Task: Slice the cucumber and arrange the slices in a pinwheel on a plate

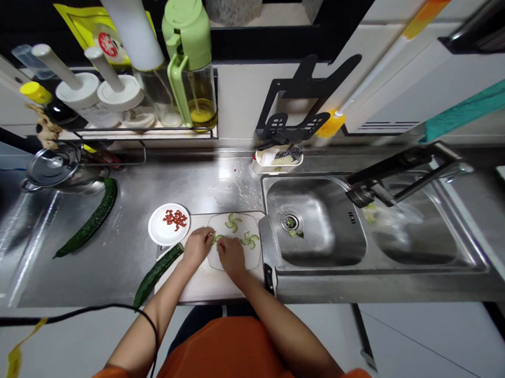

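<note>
A white square plate (231, 264) with rounded corners lies on a pale cutting board (180, 284). Two pinwheels of thin cucumber slices, one at the back (232, 222) and one at the right (250, 240), are laid out on it. More cucumber slices (216, 239) sit at the plate's left, between my hands. My left hand (197, 247) pinches a slice at the plate's left edge. Over the plate, my right hand (232, 255) is closed, its fingertips at the same slices; the fingers partly hide them. A cut cucumber (158, 275) lies by my left forearm.
A white plate of chopped red pieces (153, 229) stands left of the board. A knife (270, 246) lies along the board's right edge, beside the double sink (318, 226). Farther left are a whole cucumber (90, 223) and a lidded pot (52, 167). Condiment jars (124, 100) line the rack behind.
</note>
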The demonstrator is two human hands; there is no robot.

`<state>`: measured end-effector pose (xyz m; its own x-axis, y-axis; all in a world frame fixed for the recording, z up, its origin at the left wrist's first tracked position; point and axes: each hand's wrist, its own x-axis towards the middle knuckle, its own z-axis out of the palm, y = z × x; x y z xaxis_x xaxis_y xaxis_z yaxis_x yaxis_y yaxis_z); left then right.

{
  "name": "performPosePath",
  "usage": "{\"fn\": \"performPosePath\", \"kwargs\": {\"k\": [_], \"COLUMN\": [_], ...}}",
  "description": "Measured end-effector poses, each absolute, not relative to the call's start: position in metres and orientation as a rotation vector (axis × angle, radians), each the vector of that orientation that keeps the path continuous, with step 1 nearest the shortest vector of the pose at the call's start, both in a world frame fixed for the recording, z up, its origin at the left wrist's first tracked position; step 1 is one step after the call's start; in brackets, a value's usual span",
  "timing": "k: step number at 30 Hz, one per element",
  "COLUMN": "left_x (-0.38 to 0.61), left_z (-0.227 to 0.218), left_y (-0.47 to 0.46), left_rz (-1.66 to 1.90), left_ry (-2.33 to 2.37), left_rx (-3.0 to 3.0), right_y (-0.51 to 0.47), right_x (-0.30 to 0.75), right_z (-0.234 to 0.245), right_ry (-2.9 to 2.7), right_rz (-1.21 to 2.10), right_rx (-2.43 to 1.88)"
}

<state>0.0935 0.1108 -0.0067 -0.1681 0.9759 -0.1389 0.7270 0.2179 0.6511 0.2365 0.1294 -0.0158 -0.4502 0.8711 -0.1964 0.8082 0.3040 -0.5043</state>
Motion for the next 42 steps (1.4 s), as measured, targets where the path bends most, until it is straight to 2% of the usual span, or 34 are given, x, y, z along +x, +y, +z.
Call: {"fn": "performPosePath", "kwargs": {"k": [19, 27, 31, 36, 42], "left_x": [0.096, 0.085, 0.061, 0.033, 0.024], "left_z": [-0.010, -0.006, 0.001, 0.008, -0.001], "left_y": [0.107, 0.102, 0.094, 0.091, 0.103], "left_rz": [0.528, 0.686, 0.708, 0.568, 0.524], "left_ry": [2.010, 2.023, 2.140, 2.368, 2.473], "left_rx": [1.672, 1.629, 1.532, 1.345, 1.316], "right_y": [0.125, 0.124, 0.122, 0.118, 0.116], "right_x": [0.237, 0.248, 0.259, 0.269, 0.270], "right_z": [-0.021, -0.020, -0.016, -0.014, -0.012], "right_ry": [-2.457, -2.411, -2.379, -2.353, -2.369], "right_rz": [0.646, 0.610, 0.654, 0.691, 0.701], "right_rx": [-1.505, -1.357, -1.312, -1.276, -1.256]}}
